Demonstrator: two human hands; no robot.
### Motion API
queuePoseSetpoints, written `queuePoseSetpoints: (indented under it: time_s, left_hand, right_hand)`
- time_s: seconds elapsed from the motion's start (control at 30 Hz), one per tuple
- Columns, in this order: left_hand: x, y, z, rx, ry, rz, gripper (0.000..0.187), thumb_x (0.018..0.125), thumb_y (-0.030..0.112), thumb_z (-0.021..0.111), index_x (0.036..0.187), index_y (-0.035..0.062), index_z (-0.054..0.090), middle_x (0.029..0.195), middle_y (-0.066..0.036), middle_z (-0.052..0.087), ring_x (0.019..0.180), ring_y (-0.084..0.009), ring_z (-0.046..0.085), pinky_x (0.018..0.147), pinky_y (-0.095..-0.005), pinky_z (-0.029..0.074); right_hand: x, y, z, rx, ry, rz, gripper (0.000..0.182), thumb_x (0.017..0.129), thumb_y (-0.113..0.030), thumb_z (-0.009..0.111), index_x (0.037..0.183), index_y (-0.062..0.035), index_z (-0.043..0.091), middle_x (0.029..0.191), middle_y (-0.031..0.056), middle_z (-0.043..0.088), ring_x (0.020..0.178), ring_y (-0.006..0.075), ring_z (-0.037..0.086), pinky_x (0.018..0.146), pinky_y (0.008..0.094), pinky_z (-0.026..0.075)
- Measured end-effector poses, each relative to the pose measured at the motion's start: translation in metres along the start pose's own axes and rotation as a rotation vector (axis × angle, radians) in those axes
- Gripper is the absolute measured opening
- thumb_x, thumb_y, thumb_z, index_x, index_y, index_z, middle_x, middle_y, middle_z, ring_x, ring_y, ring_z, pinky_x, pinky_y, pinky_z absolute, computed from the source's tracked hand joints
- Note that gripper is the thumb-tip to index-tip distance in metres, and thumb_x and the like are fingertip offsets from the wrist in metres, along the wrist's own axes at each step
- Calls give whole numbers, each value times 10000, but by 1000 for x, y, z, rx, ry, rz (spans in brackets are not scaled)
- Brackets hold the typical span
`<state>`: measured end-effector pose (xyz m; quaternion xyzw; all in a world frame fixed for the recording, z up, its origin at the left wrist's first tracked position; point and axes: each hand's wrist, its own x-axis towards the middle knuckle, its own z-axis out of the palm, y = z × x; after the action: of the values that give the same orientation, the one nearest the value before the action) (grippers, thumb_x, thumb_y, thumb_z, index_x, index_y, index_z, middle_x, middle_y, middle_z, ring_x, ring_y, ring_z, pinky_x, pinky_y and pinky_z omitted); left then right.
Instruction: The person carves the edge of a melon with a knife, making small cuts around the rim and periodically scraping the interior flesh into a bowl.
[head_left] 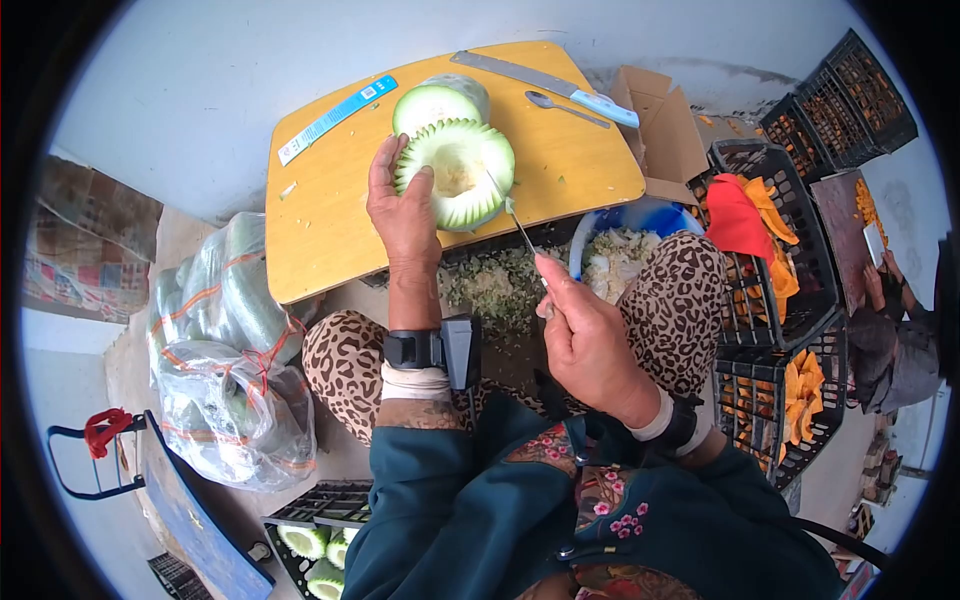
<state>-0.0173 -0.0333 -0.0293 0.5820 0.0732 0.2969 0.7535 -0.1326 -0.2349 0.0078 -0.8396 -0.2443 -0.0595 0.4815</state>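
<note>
The pale green hollowed melon half (455, 172) stands near the wooden surface's (330, 220) front edge, left hand (403, 215) gripping its rind; right hand (585, 335) clenches a metal scraper (517, 222). Likely heavy, slippery; rind offers firmest hold.

pale wall (200, 90) | small wooden table (320, 220) | black crates (790, 330) | daylight
</note>
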Motion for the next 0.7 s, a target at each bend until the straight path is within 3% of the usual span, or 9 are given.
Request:
queuePoseSetpoints:
  time_s: [0.17,0.27,0.57,0.7]
  left_hand:
    - [0,1,-1,18,-11,3,532,806,-76,558,1322,-35,437,1319,-136,504,1199,-209,487,1018,-319,398]
    - [0,2,-1,17,-13,0,533,807,-75,558,1324,-36,434,1322,-135,501,1200,-209,487,1017,-316,398]
    - [-1,1,1,-8,4,2,528,809,-91,540,1323,-50,427,1318,-154,503,1191,-218,497,1004,-316,419]
    - [-1,-1,3,-27,35,9,527,806,-101,532,1320,-61,424,1310,-163,506,1175,-222,510,989,-320,434]
  right_hand:
    - [8,3,9,-61,19,-60,558,790,77,518,1335,51,400,903,227,563,799,405,567,701,447,471]
    - [18,2,12,-84,26,-46,545,774,124,477,1314,62,432,998,229,595,806,350,594,727,382,493]
    - [41,1,22,-157,40,-27,565,776,102,498,1330,42,406,861,228,557,791,412,570,696,455,468]
    - [39,3,18,-179,-7,-22,572,795,43,518,1349,48,376,905,237,559,764,422,575,679,480,478]
